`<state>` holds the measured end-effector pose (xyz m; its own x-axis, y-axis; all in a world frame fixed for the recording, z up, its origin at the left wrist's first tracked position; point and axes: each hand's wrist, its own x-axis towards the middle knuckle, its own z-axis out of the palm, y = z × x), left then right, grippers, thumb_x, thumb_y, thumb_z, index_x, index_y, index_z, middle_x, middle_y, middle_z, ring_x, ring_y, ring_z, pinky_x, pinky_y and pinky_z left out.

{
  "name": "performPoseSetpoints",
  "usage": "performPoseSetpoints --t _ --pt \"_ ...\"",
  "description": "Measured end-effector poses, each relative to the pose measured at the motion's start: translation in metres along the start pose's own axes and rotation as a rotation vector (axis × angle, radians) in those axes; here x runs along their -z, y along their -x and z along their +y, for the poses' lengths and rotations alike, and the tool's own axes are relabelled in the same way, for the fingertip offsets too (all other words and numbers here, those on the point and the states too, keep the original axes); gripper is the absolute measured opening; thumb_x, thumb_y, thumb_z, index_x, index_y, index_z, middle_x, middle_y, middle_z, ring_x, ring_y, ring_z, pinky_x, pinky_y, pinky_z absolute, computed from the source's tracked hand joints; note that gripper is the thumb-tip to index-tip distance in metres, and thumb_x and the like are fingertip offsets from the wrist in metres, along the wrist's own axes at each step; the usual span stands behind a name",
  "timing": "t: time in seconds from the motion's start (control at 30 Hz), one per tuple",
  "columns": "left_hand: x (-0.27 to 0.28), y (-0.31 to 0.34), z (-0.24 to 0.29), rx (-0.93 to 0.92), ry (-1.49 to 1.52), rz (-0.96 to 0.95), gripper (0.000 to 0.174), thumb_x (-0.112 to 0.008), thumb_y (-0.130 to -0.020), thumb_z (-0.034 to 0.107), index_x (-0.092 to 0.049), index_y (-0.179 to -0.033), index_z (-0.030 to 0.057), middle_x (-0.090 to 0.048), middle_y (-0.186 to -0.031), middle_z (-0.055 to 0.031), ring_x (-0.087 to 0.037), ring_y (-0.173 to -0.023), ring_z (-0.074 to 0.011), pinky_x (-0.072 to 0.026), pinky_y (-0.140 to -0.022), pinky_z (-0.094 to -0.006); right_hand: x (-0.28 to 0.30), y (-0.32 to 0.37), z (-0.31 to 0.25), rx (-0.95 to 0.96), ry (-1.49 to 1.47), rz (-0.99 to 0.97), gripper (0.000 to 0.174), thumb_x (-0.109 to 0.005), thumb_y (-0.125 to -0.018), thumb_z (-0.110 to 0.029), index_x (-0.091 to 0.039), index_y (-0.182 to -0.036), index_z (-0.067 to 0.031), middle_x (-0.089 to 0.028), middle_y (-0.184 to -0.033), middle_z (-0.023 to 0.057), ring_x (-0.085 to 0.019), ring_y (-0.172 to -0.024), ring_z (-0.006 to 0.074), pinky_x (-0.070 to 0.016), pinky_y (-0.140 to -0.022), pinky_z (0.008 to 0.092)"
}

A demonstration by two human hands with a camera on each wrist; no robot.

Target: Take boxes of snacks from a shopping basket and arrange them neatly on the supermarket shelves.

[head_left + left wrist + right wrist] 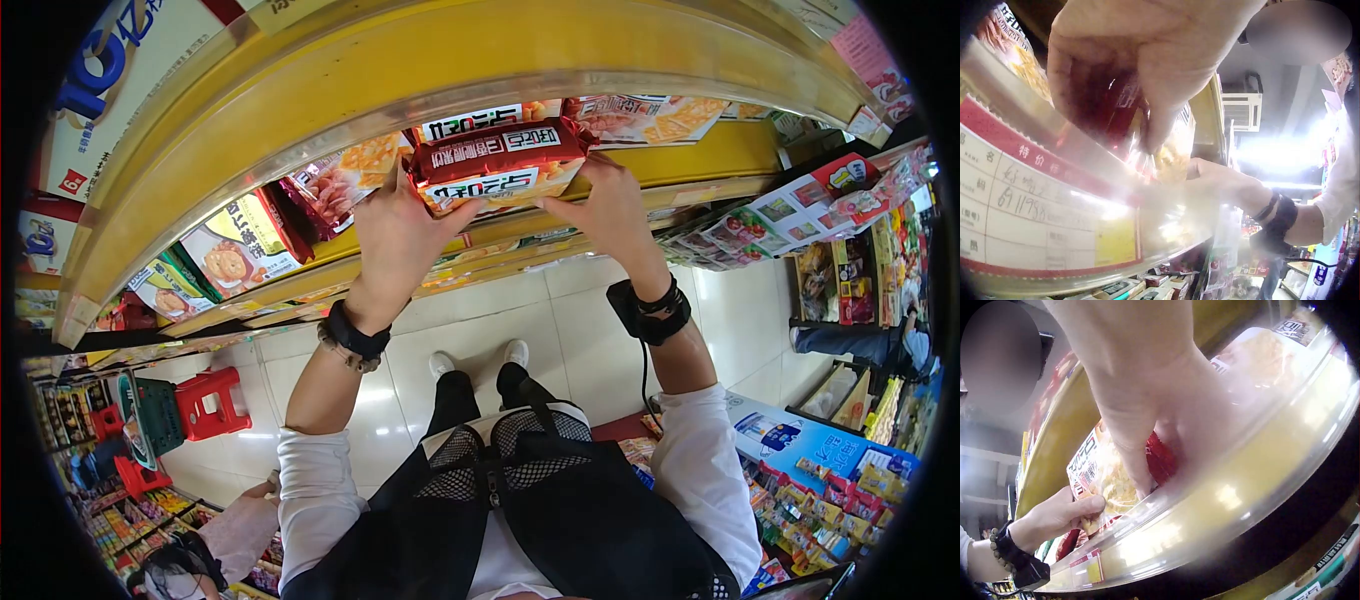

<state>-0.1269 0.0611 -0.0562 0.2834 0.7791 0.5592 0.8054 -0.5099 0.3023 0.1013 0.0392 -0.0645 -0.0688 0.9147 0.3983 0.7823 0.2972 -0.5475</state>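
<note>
A red snack packet (500, 160) with white lettering and a picture of golden snacks is at the yellow shelf's front edge. My left hand (405, 235) grips its left end, with the thumb along the front face. At the other end my right hand (608, 208) holds it, thumb also at the front. The right wrist view shows the packet's printed face (1113, 472) between both hands, behind the clear shelf lip (1210, 512). Another packet (490, 118) of similar print stands right behind it. My fingers behind the packet are mostly hidden.
Snack bags (245, 240) line the shelf to the left, and a flat packet (650, 118) lies to the right. A yellow shelf board (500, 60) curves overhead. A price label (1041, 206) sits on the clear lip. Behind are red stools (212, 402) and another person (235, 535).
</note>
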Motion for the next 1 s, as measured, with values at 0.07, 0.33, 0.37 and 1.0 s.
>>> performPoseSetpoints --t 0.07,0.33,0.37,1.0 --pt "0.001 0.003 0.001 0.045 0.034 -0.07 0.055 -0.075 -0.057 0.041 -0.054 -0.084 -0.0025 -0.058 -0.064 -0.0134 -0.058 -0.053 -0.0276 -0.0458 -0.047 -0.0325 0.002 -0.002 0.001 0.0 -0.026 -0.036 0.032 -0.073 -0.062 -0.023 -0.061 -0.084 -0.004 -0.06 -0.079 0.0125 -0.057 -0.073 0.0311 -0.0448 -0.064 0.0345" --pt "0.012 0.0 0.001 0.121 0.025 -0.194 0.056 -0.07 -0.065 0.043 -0.051 -0.089 -0.0042 -0.058 -0.062 -0.0137 -0.058 -0.054 -0.0281 -0.046 -0.049 -0.0335 0.012 0.001 -0.004 -0.073 -0.1 -0.111 0.04 -0.07 -0.062 -0.025 -0.056 -0.089 0.0009 -0.059 -0.079 0.0163 -0.056 -0.072 0.0338 -0.0456 -0.065 0.037" --pt "0.016 -0.003 0.005 0.199 -0.024 -0.246 0.056 -0.069 -0.067 0.043 -0.051 -0.089 -0.0045 -0.058 -0.061 -0.0129 -0.058 -0.053 -0.0276 -0.0459 -0.049 -0.0333 0.011 0.003 -0.004 -0.071 -0.04 -0.069 0.041 -0.07 -0.063 -0.025 -0.054 -0.09 0.0019 -0.059 -0.078 0.0169 -0.056 -0.072 0.0343 -0.0455 -0.064 0.0371" --pt "0.014 0.002 0.012 0.1 0.056 -0.163 0.053 -0.067 -0.069 0.041 -0.054 -0.097 -0.0024 -0.059 -0.067 -0.0142 -0.059 -0.06 -0.0282 -0.0459 -0.054 -0.033 0.016 0.01 -0.003 -0.096 -0.103 -0.092 0.049 -0.069 -0.066 -0.025 -0.05 -0.1 0.0046 -0.058 -0.092 0.0183 -0.056 -0.085 0.0335 -0.0447 -0.074 0.0372"
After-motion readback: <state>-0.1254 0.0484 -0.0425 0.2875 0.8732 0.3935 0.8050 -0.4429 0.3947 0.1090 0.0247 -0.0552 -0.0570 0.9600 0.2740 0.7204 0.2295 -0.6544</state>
